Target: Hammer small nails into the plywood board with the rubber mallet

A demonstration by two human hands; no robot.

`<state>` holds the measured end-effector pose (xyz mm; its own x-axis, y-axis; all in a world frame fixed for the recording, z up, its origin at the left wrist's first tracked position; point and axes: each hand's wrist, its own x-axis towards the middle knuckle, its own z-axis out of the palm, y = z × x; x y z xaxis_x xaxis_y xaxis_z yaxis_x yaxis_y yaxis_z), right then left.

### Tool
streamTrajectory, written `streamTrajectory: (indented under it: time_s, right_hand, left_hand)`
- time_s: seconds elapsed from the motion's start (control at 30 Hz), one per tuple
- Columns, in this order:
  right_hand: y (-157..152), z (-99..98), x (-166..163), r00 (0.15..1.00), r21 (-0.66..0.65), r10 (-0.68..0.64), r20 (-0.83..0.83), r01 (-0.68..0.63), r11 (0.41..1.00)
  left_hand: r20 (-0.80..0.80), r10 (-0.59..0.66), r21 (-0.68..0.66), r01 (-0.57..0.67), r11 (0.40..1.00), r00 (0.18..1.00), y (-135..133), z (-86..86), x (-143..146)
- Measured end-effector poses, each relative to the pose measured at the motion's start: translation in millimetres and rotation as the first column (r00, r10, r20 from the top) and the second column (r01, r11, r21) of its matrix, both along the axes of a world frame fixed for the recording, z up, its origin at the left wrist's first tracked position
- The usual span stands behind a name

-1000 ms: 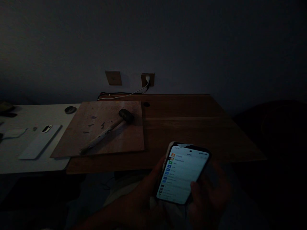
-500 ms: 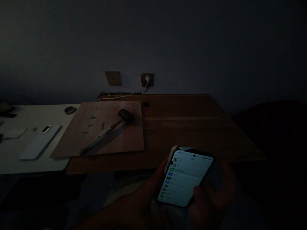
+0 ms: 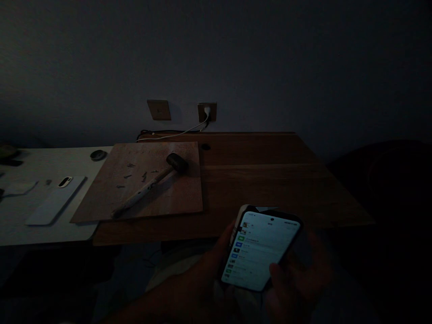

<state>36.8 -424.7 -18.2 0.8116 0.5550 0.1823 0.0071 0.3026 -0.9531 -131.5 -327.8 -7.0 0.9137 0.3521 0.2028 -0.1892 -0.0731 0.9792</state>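
Note:
A lit smartphone is tilted up in front of me, showing a list with small coloured icons. My left hand grips it along its left edge and lower corner. At the lower right, my right hand is around the phone's side, its thumb over the screen's edge; darkness hides most of its fingers. Beyond the phone, a mallet with a dark head and worn handle lies across a thin wooden board. Several small nails or screws are scattered on that board.
The board overlaps a white table and a brown wooden tabletop. On the white table are a second phone, face down, and a round dark tin or roll. Cables run from a wall socket behind.
My right thumb has shifted slightly left over the screen. The phone has barely moved, and the listed items look the same.

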Motion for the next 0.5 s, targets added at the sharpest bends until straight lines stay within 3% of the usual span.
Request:
streamTrajectory:
  time_s: [0.17, 0.5]
  right_hand:
    - [1.1, 0.0, -1.2, 0.999, -0.023, -0.035, 0.003, 0.035, 0.999]
    - [3.7, 6.8, -1.8, 0.998, -0.036, -0.048, 0.044, 0.05, 0.998]
  left_hand:
    - [0.04, -0.037, -0.019, 0.038, 0.999, 0.999, 2.9, -4.7, 2.5]
    - [-0.079, -0.022, -0.042, 0.019, 0.999, 0.997, 1.0, -1.7, -2.6]
